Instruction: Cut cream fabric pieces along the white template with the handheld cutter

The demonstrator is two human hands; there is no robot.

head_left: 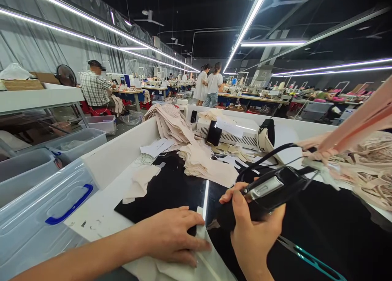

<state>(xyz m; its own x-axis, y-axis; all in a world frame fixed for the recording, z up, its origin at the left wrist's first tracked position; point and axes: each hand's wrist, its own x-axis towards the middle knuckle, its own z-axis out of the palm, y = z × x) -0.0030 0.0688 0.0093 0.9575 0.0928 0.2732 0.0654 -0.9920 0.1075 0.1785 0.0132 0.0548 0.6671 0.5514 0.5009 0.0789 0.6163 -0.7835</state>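
**Apparently, a moment of steadying and lining up**

Your left hand [171,236] lies palm down, fingers spread, on a pale cloth [212,266] at the near edge of the black work surface [168,187]. Your right hand [255,242], just to the right and apart from it, is wrapped around a corded black tool [265,191], thumb up along its side. You hold the tool above the surface; whether its working end touches anything, I can't tell.

The step in hand looks like positioning: you seem to be keeping the cloth flat while bringing the tool near. The next move probably calls for firm left fingers, well clear of the tool, and a loose cord [266,156], which arches away on the far side.

Farther off, a stack of beige pieces [214,169] rests on the black surface. To the near right, watch the slim teal-ended implement [318,260] lying beside your right wrist. Peach strips [361,113] hang at the far right, close to the cord, and could snag it.
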